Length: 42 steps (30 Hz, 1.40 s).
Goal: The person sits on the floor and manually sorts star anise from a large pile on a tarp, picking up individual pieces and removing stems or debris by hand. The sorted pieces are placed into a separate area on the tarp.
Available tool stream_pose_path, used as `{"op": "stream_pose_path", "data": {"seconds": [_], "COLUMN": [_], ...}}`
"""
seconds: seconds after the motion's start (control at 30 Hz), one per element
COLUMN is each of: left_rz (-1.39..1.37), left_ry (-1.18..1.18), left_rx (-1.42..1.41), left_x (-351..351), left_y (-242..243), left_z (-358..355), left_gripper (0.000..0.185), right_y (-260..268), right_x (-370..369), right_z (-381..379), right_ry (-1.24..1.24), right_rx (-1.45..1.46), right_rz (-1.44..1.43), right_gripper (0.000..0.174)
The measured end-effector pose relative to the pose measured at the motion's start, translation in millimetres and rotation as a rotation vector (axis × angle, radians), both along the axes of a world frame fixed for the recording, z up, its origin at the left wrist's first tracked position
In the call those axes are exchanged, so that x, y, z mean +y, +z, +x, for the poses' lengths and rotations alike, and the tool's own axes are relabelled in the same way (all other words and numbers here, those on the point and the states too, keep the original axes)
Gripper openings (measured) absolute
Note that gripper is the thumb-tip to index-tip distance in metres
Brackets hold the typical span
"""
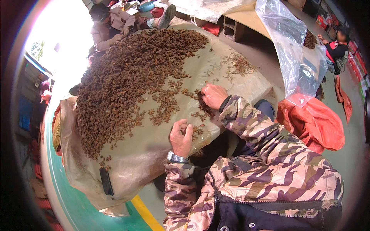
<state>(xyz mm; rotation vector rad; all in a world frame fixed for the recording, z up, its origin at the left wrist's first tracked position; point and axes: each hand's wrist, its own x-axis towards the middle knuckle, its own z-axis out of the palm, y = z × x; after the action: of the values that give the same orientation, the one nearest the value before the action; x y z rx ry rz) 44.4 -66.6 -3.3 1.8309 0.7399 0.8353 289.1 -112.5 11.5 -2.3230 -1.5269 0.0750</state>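
Note:
Dried star anise lies in a large brown pile (130, 69) across a table covered with a translucent plastic sheet (136, 153). My right hand (214, 96) is low over a small strip of star anise (204, 107) near the table's edge, fingertips bent down among the pieces. Whether it pinches one is hidden. My left hand (181, 138), with a metal watch at the wrist, hovers by the near edge. Its fingers are loosely curled, thumb apart, and nothing shows in them. A few loose star anise pieces (197, 131) lie just right of it.
Thin stems (241, 65) are scattered at the far right of the sheet. A black phone (106, 181) rests at the lower left edge. Another person (111, 27) sits across the pile; one more (336, 49) is far right. A red woven sack (312, 124) stands beside my right arm.

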Motion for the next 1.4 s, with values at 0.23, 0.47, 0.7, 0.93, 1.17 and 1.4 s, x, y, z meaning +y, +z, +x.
{"op": "stream_pose_path", "data": {"seconds": [0.23, 0.47, 0.7, 0.93, 1.17, 1.4], "left_rz": [-0.026, 0.020, -0.215, -0.412, -0.503, -0.207], "left_ry": [0.003, 0.001, -0.030, -0.079, -0.099, -0.036], "left_rx": [0.011, -0.079, -0.166, -0.271, -0.351, -0.154], "left_x": [-1.6, 0.7, 9.7, 11.5, 16.8, 1.9], "left_y": [2.7, -10.7, -22.6, -10.5, -7.8, -12.5], "left_z": [-0.2, 2.0, -3.1, -3.6, -14.4, 1.3], "left_gripper": [0.025, 0.036, 0.028, 0.023, 0.022, 0.026], "right_y": [5.9, 20.5, 15.2, 4.9, 1.0, 13.2], "right_x": [-9.4, -34.7, -38.8, -26.9, -14.8, -6.1], "right_z": [-7.9, -68.6, -89.8, -84.6, -56.3, 24.7], "right_ry": [0.054, 0.269, 0.333, 0.285, 0.075, 0.013], "right_rx": [-0.025, -0.107, 0.221, 0.552, 0.528, -0.113], "right_rz": [0.117, 0.171, 0.273, 0.290, 0.433, 0.335], "right_gripper": [0.016, 0.011, 0.015, 0.017, 0.019, 0.025]}}
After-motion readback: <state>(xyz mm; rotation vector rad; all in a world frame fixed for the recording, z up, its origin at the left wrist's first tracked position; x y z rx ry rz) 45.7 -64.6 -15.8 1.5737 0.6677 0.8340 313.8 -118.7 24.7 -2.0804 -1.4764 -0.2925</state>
